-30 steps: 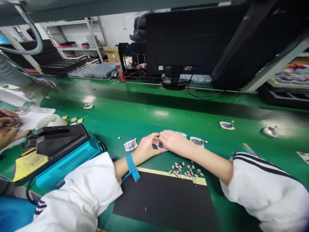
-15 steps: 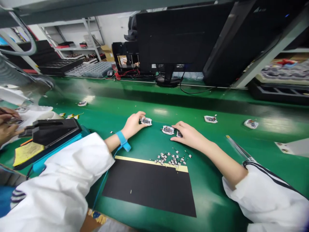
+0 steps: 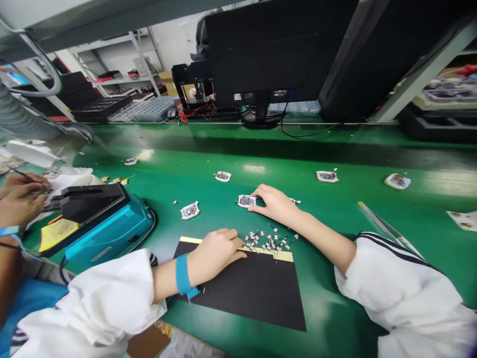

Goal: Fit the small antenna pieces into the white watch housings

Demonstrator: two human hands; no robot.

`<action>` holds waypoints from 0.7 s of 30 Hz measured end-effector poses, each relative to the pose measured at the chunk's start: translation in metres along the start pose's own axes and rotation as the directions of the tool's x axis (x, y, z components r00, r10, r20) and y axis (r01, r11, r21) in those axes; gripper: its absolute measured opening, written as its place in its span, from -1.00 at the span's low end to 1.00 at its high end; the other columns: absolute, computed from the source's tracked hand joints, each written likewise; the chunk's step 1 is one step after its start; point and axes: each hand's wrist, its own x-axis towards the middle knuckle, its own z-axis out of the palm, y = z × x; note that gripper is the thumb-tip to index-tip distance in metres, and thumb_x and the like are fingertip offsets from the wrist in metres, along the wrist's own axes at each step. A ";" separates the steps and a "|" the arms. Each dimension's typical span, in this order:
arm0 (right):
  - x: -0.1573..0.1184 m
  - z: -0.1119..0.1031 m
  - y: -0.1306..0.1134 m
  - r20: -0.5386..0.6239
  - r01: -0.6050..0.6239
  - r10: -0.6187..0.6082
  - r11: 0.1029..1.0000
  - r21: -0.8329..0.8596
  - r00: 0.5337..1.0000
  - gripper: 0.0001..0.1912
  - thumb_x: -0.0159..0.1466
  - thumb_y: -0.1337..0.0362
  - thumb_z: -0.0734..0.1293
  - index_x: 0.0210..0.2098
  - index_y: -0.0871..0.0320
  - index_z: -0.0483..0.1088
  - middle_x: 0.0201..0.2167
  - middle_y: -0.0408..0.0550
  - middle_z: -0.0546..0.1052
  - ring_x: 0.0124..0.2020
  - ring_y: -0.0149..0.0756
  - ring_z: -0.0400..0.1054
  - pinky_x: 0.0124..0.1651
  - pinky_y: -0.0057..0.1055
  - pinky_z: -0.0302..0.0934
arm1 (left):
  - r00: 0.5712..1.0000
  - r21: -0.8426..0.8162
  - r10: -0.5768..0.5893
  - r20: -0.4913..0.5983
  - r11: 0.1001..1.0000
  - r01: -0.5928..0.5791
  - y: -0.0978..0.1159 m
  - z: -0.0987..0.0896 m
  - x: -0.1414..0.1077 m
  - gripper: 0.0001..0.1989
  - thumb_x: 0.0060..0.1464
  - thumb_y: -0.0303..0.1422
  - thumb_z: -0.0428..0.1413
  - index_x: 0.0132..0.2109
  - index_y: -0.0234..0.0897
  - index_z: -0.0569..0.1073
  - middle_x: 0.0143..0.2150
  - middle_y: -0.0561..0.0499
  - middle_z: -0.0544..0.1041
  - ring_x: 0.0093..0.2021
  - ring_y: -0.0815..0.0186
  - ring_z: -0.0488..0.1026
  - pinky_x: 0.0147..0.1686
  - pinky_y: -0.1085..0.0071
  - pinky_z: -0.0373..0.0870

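A white case [image 3: 246,201] sits on the worktop [image 3: 324,298] beyond the black mat [image 3: 257,288], its edge pinched by the right hand [image 3: 275,203]. Well apart, the left hand [image 3: 216,251] arches over the mat beside small parts [image 3: 269,246], its hold unclear.

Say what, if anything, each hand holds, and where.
The right hand pinches a white device by its right end; for the left hand, I cannot tell.

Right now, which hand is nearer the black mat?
Left. The left hand is over the black mat; the right hand is beyond its far edge, at a white-framed circuit board.
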 end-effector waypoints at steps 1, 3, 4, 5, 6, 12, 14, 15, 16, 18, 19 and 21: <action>0.002 0.001 -0.002 0.004 0.009 -0.009 1.000 0.006 1.000 -0.68 0.08 0.11 0.30 -0.28 0.22 0.30 -0.28 -0.03 0.35 -0.23 -0.23 0.26 -0.20 -0.33 0.19 | 1.000 0.009 -0.003 0.006 1.000 0.003 0.001 0.005 -0.001 -0.78 0.06 -0.26 -0.03 -0.33 -0.31 0.42 -0.43 0.01 0.37 -0.40 0.33 0.36 -0.40 0.46 0.28; 0.005 0.004 -0.004 0.011 0.030 -0.030 0.999 0.015 0.999 -0.66 0.07 0.08 0.31 -0.29 0.22 0.30 -0.29 -0.03 0.35 -0.25 -0.23 0.26 -0.23 -0.34 0.19 | 1.000 0.016 -0.004 0.009 1.000 0.004 -0.001 0.010 -0.001 -0.74 0.11 -0.28 -0.10 -0.34 -0.32 0.41 -0.42 -0.01 0.37 -0.38 0.33 0.35 -0.38 0.45 0.28; 0.005 0.005 -0.006 0.015 0.041 -0.041 0.999 0.019 0.999 -0.65 0.07 0.08 0.31 -0.29 0.22 0.30 -0.29 -0.03 0.35 -0.25 -0.23 0.26 -0.23 -0.34 0.19 | 1.000 0.013 -0.001 0.009 1.000 0.001 -0.004 0.011 -0.001 -0.73 0.13 -0.30 -0.13 -0.34 -0.32 0.41 -0.41 -0.01 0.37 -0.38 0.34 0.35 -0.37 0.45 0.28; 0.006 0.005 -0.007 0.018 0.052 -0.052 0.998 0.024 0.998 -0.65 0.07 0.07 0.30 -0.28 0.22 0.29 -0.29 -0.02 0.35 -0.26 -0.24 0.26 -0.24 -0.34 0.19 | 1.000 0.008 0.002 0.007 1.000 -0.002 -0.007 0.010 -0.002 -0.72 0.14 -0.33 -0.16 -0.34 -0.31 0.41 -0.41 -0.01 0.37 -0.37 0.35 0.35 -0.36 0.46 0.28; 0.006 0.006 -0.007 0.020 0.062 -0.063 0.998 0.029 0.998 -0.65 0.08 0.07 0.29 -0.26 0.22 0.29 -0.28 -0.02 0.35 -0.26 -0.24 0.26 -0.24 -0.34 0.19 | 1.000 0.000 0.004 0.003 1.000 -0.004 -0.011 0.008 -0.003 -0.72 0.15 -0.37 -0.17 -0.34 -0.31 0.40 -0.40 -0.01 0.37 -0.37 0.35 0.35 -0.35 0.46 0.28; 0.010 0.006 -0.013 0.050 0.117 -0.121 0.990 0.082 0.991 -0.61 0.09 0.06 0.27 -0.19 0.19 0.29 -0.24 -0.03 0.35 -0.24 -0.28 0.28 -0.22 -0.38 0.20 | 0.995 -0.094 -0.059 -0.077 0.994 0.052 -0.037 -0.004 -0.014 -0.82 0.06 -0.51 -0.09 -0.22 -0.31 0.38 -0.36 0.01 0.41 -0.38 0.40 0.36 -0.35 0.51 0.30; 0.013 0.003 -0.016 0.064 0.139 -0.145 0.986 0.093 0.987 -0.58 0.11 0.05 0.26 -0.12 0.16 0.27 -0.20 -0.03 0.34 -0.21 -0.29 0.28 -0.21 -0.40 0.21 | 0.989 -0.126 -0.090 -0.120 0.989 0.075 -0.045 -0.009 -0.013 -0.81 0.03 -0.51 -0.06 -0.21 -0.31 0.38 -0.37 0.02 0.41 -0.41 0.41 0.36 -0.37 0.52 0.30; 0.015 0.002 -0.018 0.075 0.154 -0.161 0.984 0.093 0.984 -0.56 0.11 0.05 0.26 -0.08 0.14 0.25 -0.19 -0.04 0.33 -0.20 -0.30 0.28 -0.21 -0.41 0.21 | 0.985 -0.143 -0.100 -0.143 0.987 0.080 -0.047 -0.011 -0.010 -0.82 0.02 -0.51 -0.05 -0.23 -0.30 0.39 -0.37 0.02 0.41 -0.41 0.42 0.35 -0.37 0.51 0.30; 0.017 0.000 -0.019 0.089 0.172 -0.180 0.981 0.092 0.980 -0.55 0.11 0.06 0.26 -0.06 0.12 0.24 -0.18 -0.05 0.33 -0.20 -0.32 0.28 -0.21 -0.43 0.20 | 0.980 -0.160 -0.108 -0.168 0.984 0.081 -0.049 -0.014 -0.007 -0.83 0.00 -0.50 -0.04 -0.25 -0.30 0.40 -0.36 0.03 0.41 -0.41 0.42 0.35 -0.36 0.51 0.30; 0.018 0.000 -0.021 0.123 0.204 -0.213 0.976 0.078 0.969 -0.57 0.10 0.07 0.28 -0.07 0.08 0.25 -0.20 -0.09 0.34 -0.22 -0.35 0.29 -0.24 -0.48 0.20 | 0.968 -0.202 -0.123 -0.220 0.976 0.078 -0.051 -0.017 0.000 -0.85 -0.01 -0.50 -0.02 -0.28 -0.29 0.41 -0.35 0.03 0.41 -0.40 0.42 0.35 -0.34 0.50 0.29; 0.018 0.000 -0.023 0.133 0.207 -0.213 0.977 0.060 0.968 -0.58 0.09 0.06 0.29 -0.10 0.09 0.28 -0.22 -0.09 0.35 -0.24 -0.35 0.30 -0.26 -0.48 0.19 | 0.960 -0.228 -0.132 -0.247 0.971 0.075 -0.052 -0.018 0.004 -0.85 -0.01 -0.49 -0.02 -0.28 -0.29 0.41 -0.35 0.03 0.40 -0.41 0.43 0.34 -0.34 0.50 0.29; 0.017 0.003 -0.026 0.126 0.168 -0.167 0.986 0.003 0.978 -0.57 0.06 -0.01 0.28 -0.21 0.18 0.33 -0.30 -0.03 0.38 -0.29 -0.28 0.30 -0.30 -0.44 0.17 | 0.941 -0.287 -0.152 -0.301 0.956 0.063 -0.053 -0.017 0.011 -0.86 0.00 -0.48 -0.03 -0.28 -0.30 0.40 -0.35 0.03 0.39 -0.40 0.44 0.33 -0.34 0.50 0.30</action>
